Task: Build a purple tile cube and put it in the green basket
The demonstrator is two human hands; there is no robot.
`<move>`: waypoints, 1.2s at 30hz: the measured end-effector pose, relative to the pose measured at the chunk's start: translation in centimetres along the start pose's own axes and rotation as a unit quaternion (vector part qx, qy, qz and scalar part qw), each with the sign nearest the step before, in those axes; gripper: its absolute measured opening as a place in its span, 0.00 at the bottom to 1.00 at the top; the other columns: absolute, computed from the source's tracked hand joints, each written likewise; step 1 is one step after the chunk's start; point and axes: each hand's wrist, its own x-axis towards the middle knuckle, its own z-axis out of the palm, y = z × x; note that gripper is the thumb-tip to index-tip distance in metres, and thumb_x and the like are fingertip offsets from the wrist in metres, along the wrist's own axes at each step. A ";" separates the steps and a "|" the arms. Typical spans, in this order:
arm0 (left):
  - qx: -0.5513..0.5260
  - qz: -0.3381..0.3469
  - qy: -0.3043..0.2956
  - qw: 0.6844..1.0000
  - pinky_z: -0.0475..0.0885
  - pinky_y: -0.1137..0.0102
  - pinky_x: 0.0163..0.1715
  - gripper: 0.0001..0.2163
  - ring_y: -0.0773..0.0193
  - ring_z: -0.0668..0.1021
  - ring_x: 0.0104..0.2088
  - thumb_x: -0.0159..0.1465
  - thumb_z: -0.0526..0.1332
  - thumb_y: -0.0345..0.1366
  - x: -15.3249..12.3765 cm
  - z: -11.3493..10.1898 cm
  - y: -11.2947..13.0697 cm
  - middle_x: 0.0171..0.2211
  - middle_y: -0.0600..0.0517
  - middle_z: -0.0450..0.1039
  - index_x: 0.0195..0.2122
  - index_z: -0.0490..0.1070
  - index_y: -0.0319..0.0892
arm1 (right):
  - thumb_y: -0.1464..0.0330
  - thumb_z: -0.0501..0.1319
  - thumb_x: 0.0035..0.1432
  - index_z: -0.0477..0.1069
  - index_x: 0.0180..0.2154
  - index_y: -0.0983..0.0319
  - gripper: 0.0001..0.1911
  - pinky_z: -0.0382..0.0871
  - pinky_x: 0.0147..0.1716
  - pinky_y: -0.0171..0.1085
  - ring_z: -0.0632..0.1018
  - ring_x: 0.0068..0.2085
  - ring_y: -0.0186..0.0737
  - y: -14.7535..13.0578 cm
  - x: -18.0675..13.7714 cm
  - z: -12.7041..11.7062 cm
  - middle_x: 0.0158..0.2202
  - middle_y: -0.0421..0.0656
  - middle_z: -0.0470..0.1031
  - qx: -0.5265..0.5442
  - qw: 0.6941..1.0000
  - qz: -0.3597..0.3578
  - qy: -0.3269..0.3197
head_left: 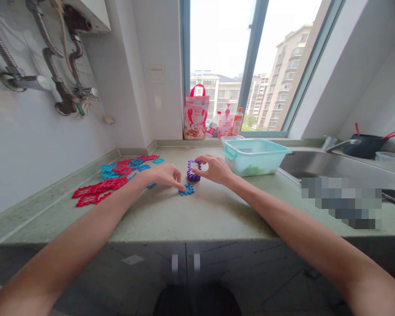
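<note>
A small purple block built of interlocking plastic tiles stands on the green countertop. My right hand pinches its right side with thumb and fingers. My left hand reaches down with fingers curled, its fingertips on a flat blue tile lying just in front of the purple block. Red and blue tiles lie spread out to the left of my left hand.
A pale green plastic tub stands right of my right hand. Beyond it is a steel sink with a tap. A pink bag and bottles sit on the window sill. Pipes run down the left wall.
</note>
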 end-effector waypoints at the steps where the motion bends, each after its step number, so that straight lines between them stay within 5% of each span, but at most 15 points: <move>1: -0.001 -0.008 -0.022 1.000 0.60 0.69 0.24 0.18 0.63 0.74 0.26 0.51 0.74 0.57 -0.1 -0.3 -0.5 0.23 0.53 0.76 0.27 0.82 0.46 | 0.52 0.70 0.63 0.81 0.50 0.59 0.21 0.73 0.48 0.43 0.83 0.45 0.48 0.1 -0.1 0.3 0.45 0.47 0.84 -0.002 1.000 0.002 -0.019; 5: 0.018 -0.029 -0.016 0.999 0.65 0.70 0.27 0.20 0.61 0.77 0.30 0.50 0.74 0.56 -0.3 -1.5 -2.8 0.29 0.52 0.80 0.37 0.85 0.47 | 0.48 0.68 0.65 0.82 0.52 0.58 0.24 0.74 0.51 0.46 0.83 0.50 0.52 0.7 -0.1 0.3 0.52 0.50 0.83 -0.008 0.997 0.004 -0.077; 11: 0.048 -0.017 0.166 0.985 0.69 0.68 0.36 0.31 0.57 0.80 0.37 0.53 0.71 0.59 0.7 -0.6 -3.5 0.42 0.47 0.83 0.53 0.83 0.44 | 0.54 0.70 0.64 0.78 0.59 0.61 0.27 0.76 0.44 0.41 0.85 0.44 0.47 3.0 0.7 -2.1 0.48 0.49 0.85 0.075 0.985 0.073 -0.137; 16: 0.059 0.045 0.125 0.989 0.66 0.69 0.33 0.23 0.58 0.79 0.35 0.54 0.70 0.52 2.6 2.0 -1.9 0.38 0.50 0.82 0.48 0.85 0.47 | 0.59 0.73 0.58 0.80 0.58 0.62 0.28 0.70 0.35 0.36 0.81 0.34 0.40 4.1 0.4 -1.2 0.41 0.44 0.86 0.119 0.954 0.086 -0.261; 23: 0.020 0.026 0.133 0.991 0.65 0.69 0.30 0.15 0.61 0.77 0.30 0.54 0.68 0.47 3.5 2.7 -1.6 0.29 0.53 0.80 0.39 0.86 0.46 | 0.59 0.69 0.56 0.84 0.40 0.63 0.16 0.60 0.29 0.34 0.73 0.30 0.35 4.0 0.3 1.1 0.29 0.38 0.78 0.132 0.958 0.060 -0.247; 29: 0.002 0.024 0.138 0.990 0.66 0.70 0.29 0.14 0.62 0.78 0.30 0.53 0.68 0.45 3.4 2.9 -1.7 0.30 0.53 0.81 0.38 0.86 0.46 | 0.60 0.71 0.55 0.84 0.47 0.63 0.20 0.65 0.31 0.34 0.76 0.32 0.37 4.5 0.5 1.0 0.35 0.42 0.82 0.140 0.956 0.069 -0.249; 36: -0.055 0.017 0.152 0.987 0.71 0.68 0.33 0.26 0.58 0.82 0.35 0.55 0.70 0.55 2.6 2.5 -2.0 0.36 0.48 0.84 0.49 0.83 0.42 | 0.59 0.74 0.58 0.76 0.61 0.64 0.32 0.74 0.34 0.34 0.82 0.36 0.39 5.8 0.5 -0.4 0.44 0.48 0.86 0.240 0.930 0.093 -0.261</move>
